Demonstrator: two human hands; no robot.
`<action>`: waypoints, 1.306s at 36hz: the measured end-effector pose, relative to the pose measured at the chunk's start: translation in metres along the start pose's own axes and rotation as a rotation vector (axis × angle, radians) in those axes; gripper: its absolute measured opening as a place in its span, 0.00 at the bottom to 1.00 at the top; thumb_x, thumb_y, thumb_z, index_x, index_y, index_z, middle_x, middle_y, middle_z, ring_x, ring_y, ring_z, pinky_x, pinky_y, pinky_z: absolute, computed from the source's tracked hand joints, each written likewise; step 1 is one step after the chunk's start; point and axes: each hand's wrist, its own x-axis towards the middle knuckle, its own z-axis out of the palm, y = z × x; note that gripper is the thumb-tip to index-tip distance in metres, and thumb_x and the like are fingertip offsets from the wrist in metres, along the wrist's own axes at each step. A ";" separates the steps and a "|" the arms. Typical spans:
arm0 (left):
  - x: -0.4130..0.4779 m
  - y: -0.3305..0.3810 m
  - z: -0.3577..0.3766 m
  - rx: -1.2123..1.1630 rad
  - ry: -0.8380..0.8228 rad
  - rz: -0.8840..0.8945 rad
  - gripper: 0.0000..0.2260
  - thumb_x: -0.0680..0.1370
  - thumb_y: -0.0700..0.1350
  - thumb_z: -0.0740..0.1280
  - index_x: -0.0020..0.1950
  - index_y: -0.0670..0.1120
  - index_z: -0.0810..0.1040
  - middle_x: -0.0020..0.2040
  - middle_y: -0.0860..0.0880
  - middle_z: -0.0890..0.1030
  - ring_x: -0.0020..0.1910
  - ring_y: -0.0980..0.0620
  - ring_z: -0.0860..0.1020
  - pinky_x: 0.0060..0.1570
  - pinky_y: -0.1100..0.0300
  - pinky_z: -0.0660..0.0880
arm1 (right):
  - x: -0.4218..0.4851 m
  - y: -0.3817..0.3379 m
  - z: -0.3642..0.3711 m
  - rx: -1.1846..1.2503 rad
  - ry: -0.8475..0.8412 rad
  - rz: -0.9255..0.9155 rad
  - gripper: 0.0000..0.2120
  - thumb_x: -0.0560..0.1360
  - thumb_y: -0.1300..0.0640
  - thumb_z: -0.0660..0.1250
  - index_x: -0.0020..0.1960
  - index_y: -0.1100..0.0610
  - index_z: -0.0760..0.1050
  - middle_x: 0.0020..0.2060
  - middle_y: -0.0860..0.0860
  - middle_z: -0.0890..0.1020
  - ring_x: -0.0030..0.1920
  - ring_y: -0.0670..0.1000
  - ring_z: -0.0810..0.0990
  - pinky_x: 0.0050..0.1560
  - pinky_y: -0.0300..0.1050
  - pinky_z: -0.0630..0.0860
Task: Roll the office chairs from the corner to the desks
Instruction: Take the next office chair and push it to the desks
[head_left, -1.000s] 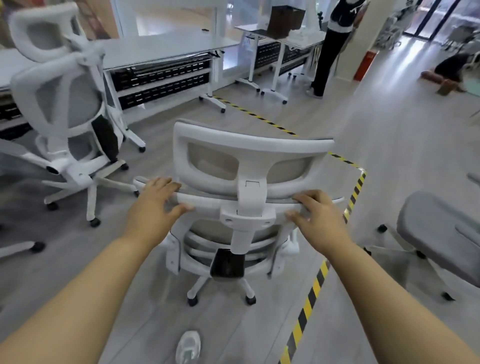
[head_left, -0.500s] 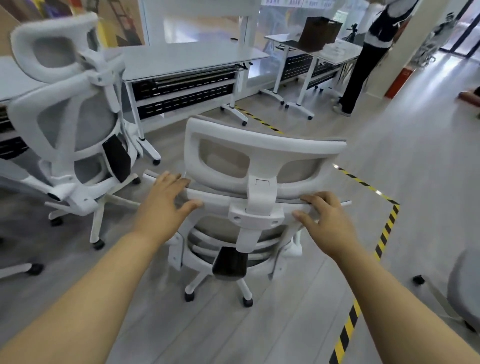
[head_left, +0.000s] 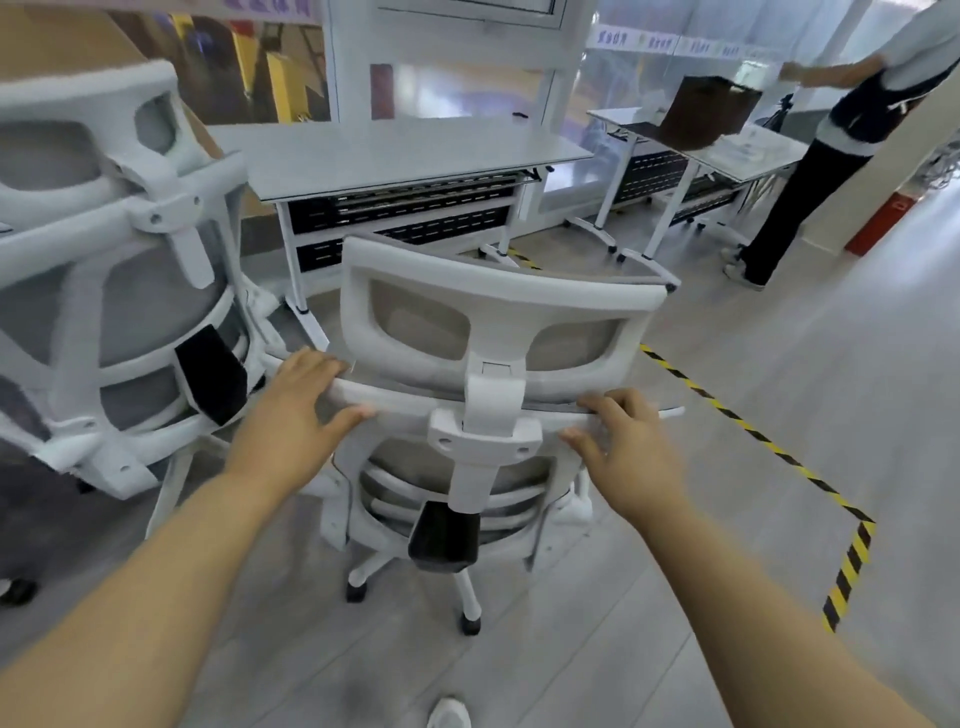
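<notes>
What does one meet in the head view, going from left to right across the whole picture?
Parked white chair → left hand, gripping the back of the middle chair → headrest post → right hand, gripping the same back → standing person, far right.

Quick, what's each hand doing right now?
Left hand: grips the chair's top back rail.
Right hand: grips the same rail.

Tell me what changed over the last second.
The held chair has rolled forward toward the white desk, now drawing level with the parked chair on the left; the grey chair at right has left the view. Unchanged: left hand and right hand grip its backrest rail.
</notes>
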 end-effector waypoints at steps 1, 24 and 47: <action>0.012 0.000 0.003 0.017 -0.002 -0.013 0.23 0.73 0.54 0.69 0.64 0.45 0.73 0.64 0.48 0.72 0.69 0.48 0.66 0.66 0.51 0.66 | 0.016 0.003 0.001 0.000 -0.015 -0.011 0.19 0.74 0.45 0.67 0.61 0.53 0.75 0.55 0.51 0.72 0.58 0.58 0.71 0.61 0.61 0.70; 0.277 -0.059 0.046 0.039 0.097 -0.164 0.22 0.73 0.55 0.68 0.63 0.46 0.73 0.65 0.49 0.71 0.68 0.49 0.66 0.65 0.52 0.66 | 0.346 0.009 0.066 0.092 -0.089 -0.143 0.18 0.73 0.46 0.69 0.60 0.52 0.76 0.55 0.48 0.71 0.60 0.56 0.71 0.58 0.52 0.72; 0.523 -0.141 0.067 0.097 0.108 -0.116 0.20 0.73 0.52 0.69 0.61 0.44 0.75 0.60 0.46 0.73 0.65 0.48 0.67 0.61 0.59 0.63 | 0.601 -0.022 0.137 0.106 -0.061 -0.177 0.19 0.73 0.48 0.70 0.61 0.53 0.76 0.54 0.47 0.70 0.60 0.55 0.70 0.49 0.42 0.67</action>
